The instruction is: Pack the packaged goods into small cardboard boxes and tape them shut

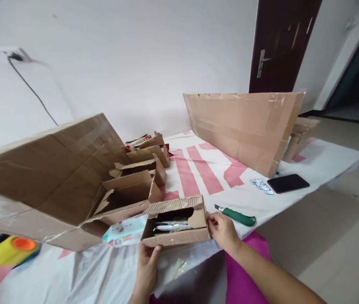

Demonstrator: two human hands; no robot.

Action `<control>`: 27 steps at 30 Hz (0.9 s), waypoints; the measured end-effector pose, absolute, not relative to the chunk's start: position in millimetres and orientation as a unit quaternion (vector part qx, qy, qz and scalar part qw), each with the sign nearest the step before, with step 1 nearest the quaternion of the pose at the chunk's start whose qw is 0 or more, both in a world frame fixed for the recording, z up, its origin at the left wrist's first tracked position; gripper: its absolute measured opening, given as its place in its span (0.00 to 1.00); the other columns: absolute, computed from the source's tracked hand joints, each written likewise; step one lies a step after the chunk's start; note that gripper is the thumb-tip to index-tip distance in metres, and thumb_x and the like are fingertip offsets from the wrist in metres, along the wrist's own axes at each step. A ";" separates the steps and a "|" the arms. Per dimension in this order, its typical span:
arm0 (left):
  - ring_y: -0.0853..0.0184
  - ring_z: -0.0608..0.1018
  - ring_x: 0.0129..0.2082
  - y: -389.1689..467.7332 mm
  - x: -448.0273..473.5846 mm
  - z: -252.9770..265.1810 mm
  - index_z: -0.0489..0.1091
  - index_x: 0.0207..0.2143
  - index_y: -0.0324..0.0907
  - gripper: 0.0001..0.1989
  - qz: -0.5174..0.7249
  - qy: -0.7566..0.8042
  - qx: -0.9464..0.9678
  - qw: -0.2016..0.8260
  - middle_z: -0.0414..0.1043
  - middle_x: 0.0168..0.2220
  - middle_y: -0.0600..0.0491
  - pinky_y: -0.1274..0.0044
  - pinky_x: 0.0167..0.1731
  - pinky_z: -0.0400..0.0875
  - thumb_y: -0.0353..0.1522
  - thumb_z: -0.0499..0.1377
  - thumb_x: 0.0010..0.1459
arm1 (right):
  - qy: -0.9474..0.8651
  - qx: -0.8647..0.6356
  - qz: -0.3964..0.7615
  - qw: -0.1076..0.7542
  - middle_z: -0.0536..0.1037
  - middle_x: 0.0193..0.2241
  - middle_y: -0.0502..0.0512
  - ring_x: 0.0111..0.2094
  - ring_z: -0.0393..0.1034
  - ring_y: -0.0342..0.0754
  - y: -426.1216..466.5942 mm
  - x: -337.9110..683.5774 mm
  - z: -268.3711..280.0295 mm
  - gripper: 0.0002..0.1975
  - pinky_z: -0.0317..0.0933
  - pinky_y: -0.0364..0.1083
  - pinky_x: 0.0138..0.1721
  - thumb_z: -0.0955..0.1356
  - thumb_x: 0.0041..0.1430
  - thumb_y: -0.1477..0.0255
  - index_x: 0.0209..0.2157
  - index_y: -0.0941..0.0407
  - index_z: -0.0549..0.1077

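Note:
A small cardboard box [179, 241], its top cut open, sits at the table's front edge. Flat, whitish packets [171, 226] lie inside it. My left hand [146, 267] grips the box's front left corner, thumb on the front wall and the other fingers partly hidden. At the right end, my right hand [224, 232] pinches the box's edge between thumb and fingers. A green utility knife [238, 216] with its blade out lies just beyond my right hand. Against the box's left side rests a light blue soft pack [126, 230].
A large open carton [55, 169] with smaller boxes [131, 190] along it fills the left. An upright cardboard panel [243, 126] stands at back right. Near it lie a phone [288, 183] and small labels [262, 186]. A yellow-and-orange tape roll [11, 252] is at lower left.

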State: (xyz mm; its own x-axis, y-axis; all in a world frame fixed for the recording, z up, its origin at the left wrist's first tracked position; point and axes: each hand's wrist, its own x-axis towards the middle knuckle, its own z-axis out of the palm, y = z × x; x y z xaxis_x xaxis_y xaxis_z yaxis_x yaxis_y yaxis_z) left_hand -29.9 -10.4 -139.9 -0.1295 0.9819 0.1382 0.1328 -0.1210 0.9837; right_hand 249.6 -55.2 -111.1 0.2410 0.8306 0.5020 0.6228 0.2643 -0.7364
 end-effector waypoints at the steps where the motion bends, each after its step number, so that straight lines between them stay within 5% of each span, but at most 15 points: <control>1: 0.62 0.76 0.39 -10.3 -29.5 -140.0 0.67 0.41 0.42 0.27 0.533 0.531 0.525 0.398 0.75 0.38 0.52 0.72 0.42 0.70 0.50 0.66 0.45 | -0.610 -0.602 0.095 0.506 0.77 0.24 0.53 0.27 0.72 0.47 -53.9 250.2 -111.9 0.08 0.64 0.44 0.30 0.63 0.53 0.78 0.27 0.53 0.72; 7: 0.60 0.76 0.39 -10.6 -27.5 -137.1 0.68 0.39 0.43 0.27 0.539 0.527 0.518 0.404 0.75 0.37 0.52 0.71 0.41 0.72 0.50 0.67 0.43 | -0.577 -0.675 0.026 0.459 0.76 0.24 0.50 0.25 0.70 0.46 -39.9 309.6 -120.1 0.07 0.63 0.43 0.29 0.62 0.55 0.75 0.29 0.53 0.71; 15: 0.60 0.76 0.39 -6.3 -28.7 -141.3 0.69 0.38 0.43 0.27 0.543 0.522 0.511 0.414 0.75 0.36 0.52 0.72 0.40 0.72 0.51 0.68 0.41 | -0.502 -0.800 -0.145 0.296 0.73 0.29 0.61 0.36 0.64 0.54 -75.9 479.6 -116.2 0.10 0.57 0.49 0.39 0.62 0.56 0.76 0.26 0.56 0.73; 21: 0.61 0.76 0.39 -5.3 -31.0 -145.2 0.68 0.38 0.43 0.26 0.535 0.519 0.509 0.430 0.75 0.37 0.52 0.73 0.41 0.72 0.49 0.68 0.42 | -0.539 -0.807 -0.155 0.186 0.73 0.29 0.60 0.36 0.63 0.53 -88.6 499.6 -127.6 0.10 0.54 0.48 0.38 0.64 0.55 0.78 0.25 0.56 0.74; 27: 0.58 0.78 0.40 -7.2 -29.2 -139.1 0.69 0.39 0.43 0.26 0.537 0.522 0.506 0.427 0.76 0.37 0.52 0.70 0.41 0.74 0.48 0.69 0.41 | -0.552 -0.807 -0.130 0.166 0.75 0.32 0.61 0.38 0.63 0.54 -83.8 498.3 -136.1 0.10 0.55 0.48 0.39 0.64 0.55 0.78 0.30 0.57 0.77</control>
